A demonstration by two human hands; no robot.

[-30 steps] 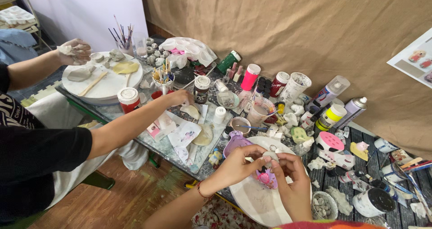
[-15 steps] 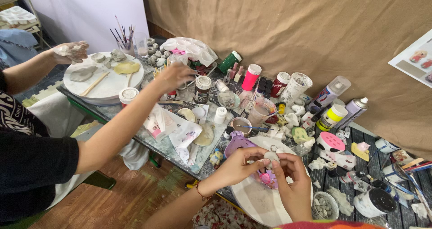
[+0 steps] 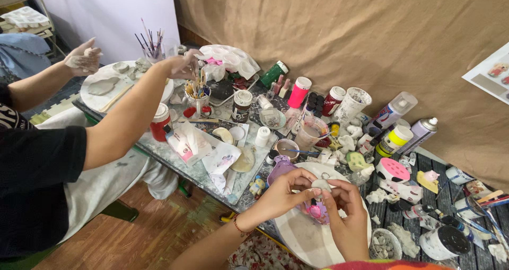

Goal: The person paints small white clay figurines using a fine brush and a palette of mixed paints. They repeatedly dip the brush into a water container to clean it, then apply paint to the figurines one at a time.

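**A Small Pink Piece Is Held Over the White Plate**

A small pink piece [image 3: 316, 211] is held between the left hand [image 3: 283, 191] and the right hand [image 3: 347, 217], both closed on it, just above a white plate [image 3: 297, 238]. It seems to be shaped or pressed now. Gentle, steady fingers are called for next. Paint bottles [image 3: 395, 140] are stood nearby.

Pink figurine [image 3: 317, 211], white plate [image 3: 297, 238]

Left hand [image 3: 283, 193] and right hand [image 3: 347, 209] pinch a small pink figurine [image 3: 316, 211] over a white plate [image 3: 297, 238] on the cluttered counter [image 3: 212, 169]; a co-worker's hand [image 3: 183, 66] reaches toward a brush cup [image 3: 199, 97].
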